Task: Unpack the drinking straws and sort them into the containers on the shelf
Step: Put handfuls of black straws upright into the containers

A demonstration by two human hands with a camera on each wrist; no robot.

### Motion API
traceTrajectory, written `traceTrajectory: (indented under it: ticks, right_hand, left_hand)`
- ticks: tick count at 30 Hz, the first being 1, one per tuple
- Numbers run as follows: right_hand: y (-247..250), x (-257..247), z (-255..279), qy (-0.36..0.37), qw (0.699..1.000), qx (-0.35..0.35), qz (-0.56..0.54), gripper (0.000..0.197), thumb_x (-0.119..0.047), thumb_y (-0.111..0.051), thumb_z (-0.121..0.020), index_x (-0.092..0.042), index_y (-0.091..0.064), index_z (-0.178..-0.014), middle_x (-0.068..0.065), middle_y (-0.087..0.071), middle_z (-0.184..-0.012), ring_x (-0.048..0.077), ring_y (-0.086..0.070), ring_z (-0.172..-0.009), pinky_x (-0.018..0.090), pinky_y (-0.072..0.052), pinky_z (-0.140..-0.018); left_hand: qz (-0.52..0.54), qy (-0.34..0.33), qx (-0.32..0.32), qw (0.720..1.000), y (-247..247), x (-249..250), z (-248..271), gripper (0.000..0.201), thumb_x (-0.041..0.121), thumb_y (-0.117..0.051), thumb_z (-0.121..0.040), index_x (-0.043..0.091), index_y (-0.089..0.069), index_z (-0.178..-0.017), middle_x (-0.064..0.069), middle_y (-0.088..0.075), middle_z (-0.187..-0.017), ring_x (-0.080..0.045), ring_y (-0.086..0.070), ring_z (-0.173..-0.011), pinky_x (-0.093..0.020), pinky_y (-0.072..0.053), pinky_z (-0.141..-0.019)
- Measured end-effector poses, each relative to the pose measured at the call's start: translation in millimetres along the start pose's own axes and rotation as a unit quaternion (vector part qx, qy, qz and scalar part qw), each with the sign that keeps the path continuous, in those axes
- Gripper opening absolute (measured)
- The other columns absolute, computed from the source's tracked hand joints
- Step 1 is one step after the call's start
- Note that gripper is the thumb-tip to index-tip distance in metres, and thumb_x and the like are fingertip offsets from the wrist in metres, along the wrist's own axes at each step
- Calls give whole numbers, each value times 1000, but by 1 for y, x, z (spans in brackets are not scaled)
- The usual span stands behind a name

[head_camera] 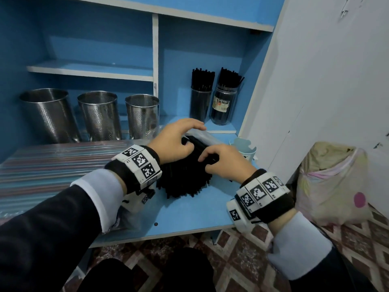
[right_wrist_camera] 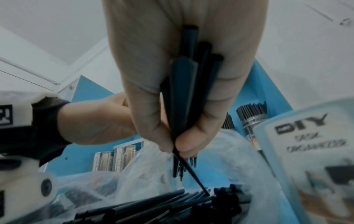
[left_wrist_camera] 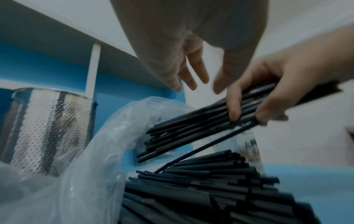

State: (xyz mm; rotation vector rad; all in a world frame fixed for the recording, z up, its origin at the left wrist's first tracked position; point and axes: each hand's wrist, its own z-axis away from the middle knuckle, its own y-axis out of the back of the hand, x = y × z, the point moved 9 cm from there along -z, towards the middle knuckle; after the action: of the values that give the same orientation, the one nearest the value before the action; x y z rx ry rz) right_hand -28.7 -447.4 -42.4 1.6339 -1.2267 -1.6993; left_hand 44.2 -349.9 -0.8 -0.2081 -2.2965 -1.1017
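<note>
A loose pile of black straws (head_camera: 183, 182) lies on the blue shelf board (head_camera: 189, 216), spilling out of a clear plastic bag (head_camera: 202, 133). My right hand (head_camera: 210, 161) grips a small bunch of black straws (left_wrist_camera: 191, 128) lifted off the pile; the right wrist view shows the bunch (right_wrist_camera: 184, 84) running through its fist. My left hand (head_camera: 189, 133) hovers over the bag's mouth with fingers (left_wrist_camera: 193, 71) spread, holding nothing. Three perforated steel containers (head_camera: 99, 114) stand at the back left. Two jars (head_camera: 201, 102) filled with black straws stand at the back right.
Wrapped packs of coloured straws (head_camera: 42, 165) cover the left of the board. A light blue cup (head_camera: 245, 148) marked DIY stands just right of my right hand. A white wall (head_camera: 326, 91) closes off the right. A filled rubbish bag (head_camera: 332, 182) sits on the floor below it.
</note>
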Motion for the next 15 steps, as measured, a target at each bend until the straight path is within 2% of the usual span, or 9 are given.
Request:
traceTrajectory:
  ticks: [3, 5, 6, 7, 9, 11, 12, 13, 15]
  right_hand:
    - [13, 0, 18, 8, 999, -15, 30, 25, -8, -71, -75, -22, -74, -96, -11, -54, -67, -2, -50, -49, 11, -38, -45]
    - [20, -2, 29, 13, 998, -30, 44, 25, -10, -72, -76, -24, -74, -97, -13, -54, -70, 0, -49, -54, 10, -38, -49]
    - [24, -4, 35, 20, 998, -38, 46, 26, -10, -73, -76, -24, -74, -97, -15, -53, -71, -1, -49, -57, 9, -38, -52]
    - [28, -7, 40, 27, 998, -45, 43, 27, -9, -72, -76, -24, -75, -97, -17, -53, -71, -4, -51, -58, 8, -38, -53]
    - [37, -10, 49, 32, 997, -60, 38, 28, -6, -71, -76, -24, -76, -97, -14, -56, -73, -9, -52, -58, 7, -39, -54]
    - [47, -8, 56, 27, 996, -67, 45, 34, -7, -69, -79, -30, -75, -104, -9, -62, -81, -3, -54, -62, 11, -42, -58]
    - [53, -7, 59, 30, 997, -60, 41, 38, -9, -69, -81, -33, -73, -110, -8, -66, -88, 0, -57, -70, 16, -45, -66]
    - [61, -7, 62, 44, 998, -39, 32, 42, -11, -71, -83, -35, -69, -118, -8, -67, -97, 3, -60, -81, 18, -47, -75]
    - [87, -10, 69, 89, 994, 55, 5, 45, -16, -73, -85, -33, -64, -125, -8, -66, -110, 3, -59, -99, 14, -43, -89]
  left_hand:
    - [-66, -58, -116, 989, -35, 12, 0, 74, 15, -84, -70, 9, -52, -137, -3, -53, -141, -16, -47, -132, -25, -31, -114]
    - [-81, -68, -158, 982, -53, 15, -1, 89, 30, -91, -62, 13, -50, -138, 0, -54, -139, -13, -47, -129, -28, -33, -111]
    - [-94, -83, -164, 978, -59, 17, -1, 88, 34, -92, -60, 14, -52, -136, 2, -58, -134, -11, -50, -125, -28, -35, -108]
    - [-108, -99, -162, 976, -64, 20, -3, 82, 35, -92, -60, 16, -56, -131, 3, -62, -128, -11, -53, -119, -28, -38, -104]
    - [-126, -122, -142, 974, -70, 23, -6, 55, 32, -86, -69, 15, -64, -116, 2, -68, -111, -16, -60, -105, -33, -45, -93]
    - [-136, -116, -130, 975, -75, 25, -12, 24, 27, -74, -79, 14, -65, -98, 2, -69, -93, -23, -64, -91, -41, -49, -81]
    - [-134, -104, -126, 977, -76, 24, -16, 17, 26, -70, -82, 15, -62, -93, 4, -68, -88, -25, -64, -87, -42, -49, -77]
    - [-127, -95, -117, 981, -76, 24, -18, 15, 25, -68, -83, 16, -61, -92, 5, -67, -87, -25, -64, -86, -40, -49, -76]
    - [-98, -87, -79, 988, -70, 25, -24, 15, 27, -70, -85, 20, -62, -96, 8, -67, -86, -21, -65, -84, -34, -48, -73]
